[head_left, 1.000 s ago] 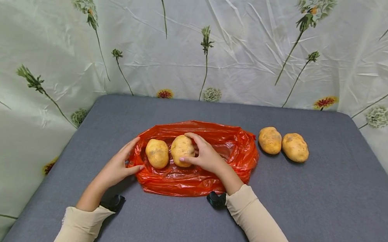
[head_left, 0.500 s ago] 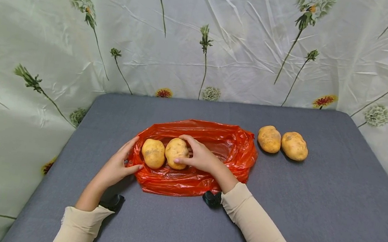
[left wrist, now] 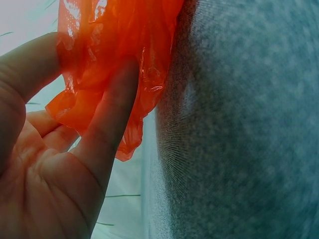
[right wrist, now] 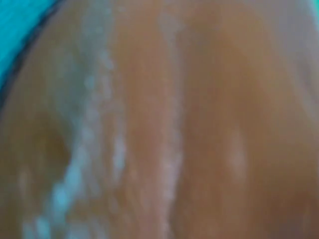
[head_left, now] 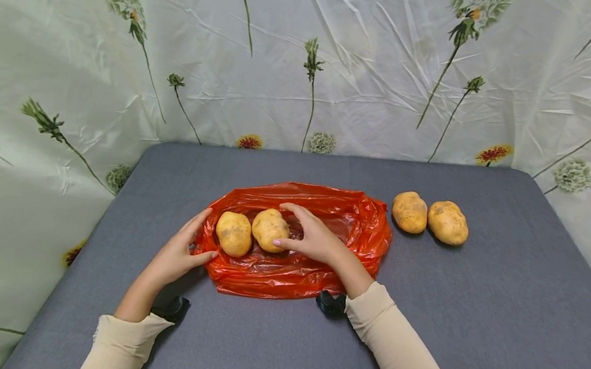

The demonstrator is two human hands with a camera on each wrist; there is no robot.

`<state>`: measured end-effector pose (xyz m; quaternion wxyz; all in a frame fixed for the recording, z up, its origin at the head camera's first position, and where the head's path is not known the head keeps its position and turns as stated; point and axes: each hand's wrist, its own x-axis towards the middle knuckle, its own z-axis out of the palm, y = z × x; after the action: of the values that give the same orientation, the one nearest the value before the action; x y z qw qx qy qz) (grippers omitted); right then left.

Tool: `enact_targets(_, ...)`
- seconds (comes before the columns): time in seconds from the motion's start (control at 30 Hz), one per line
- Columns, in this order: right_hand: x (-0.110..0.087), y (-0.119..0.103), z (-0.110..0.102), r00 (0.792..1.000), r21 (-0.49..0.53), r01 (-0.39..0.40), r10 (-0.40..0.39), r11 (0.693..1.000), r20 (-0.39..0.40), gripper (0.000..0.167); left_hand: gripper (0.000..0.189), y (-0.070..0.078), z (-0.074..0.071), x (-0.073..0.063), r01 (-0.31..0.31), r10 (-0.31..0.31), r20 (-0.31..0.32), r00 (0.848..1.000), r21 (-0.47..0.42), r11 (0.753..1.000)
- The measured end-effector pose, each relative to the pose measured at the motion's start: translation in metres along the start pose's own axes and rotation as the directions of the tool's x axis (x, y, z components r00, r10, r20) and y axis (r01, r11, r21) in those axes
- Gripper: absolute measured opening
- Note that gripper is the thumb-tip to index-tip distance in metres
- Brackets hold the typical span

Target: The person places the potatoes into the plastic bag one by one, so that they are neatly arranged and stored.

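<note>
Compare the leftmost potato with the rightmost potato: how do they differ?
The leftmost potato lies in the bag; the rightmost potato sits directly on the table. The leftmost potato looks paler and yellower, the rightmost potato more orange-brown. Seen from the head view, the leftmost potato's length runs roughly near to far, while the rightmost potato's slants. Both look whole and unpeeled.

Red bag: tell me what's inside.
Two potatoes lie side by side in the open red bag. The right hand covers part of it; anything beneath its folds is hidden.
</note>
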<state>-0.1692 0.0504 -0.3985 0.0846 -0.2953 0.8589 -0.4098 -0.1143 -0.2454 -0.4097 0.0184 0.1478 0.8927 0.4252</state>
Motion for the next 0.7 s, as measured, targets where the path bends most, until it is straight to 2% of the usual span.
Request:
enact_targets(0.4,-0.024,0.003,-0.027,0.991,0.028,0.08,-0.076,0.996,-0.111,0.071,0.088,0.001,0.0,-0.001,-0.038,0.038,-0.009,0.999,-0.006,0.999)
enact_targets(0.7,-0.047,0.011,-0.055,0.975,0.005,0.093,-0.09,0.996,-0.203,0.07,0.087,0.002,0.0,0.0,-0.025,0.025,-0.005,1.0,-0.005,1.0)
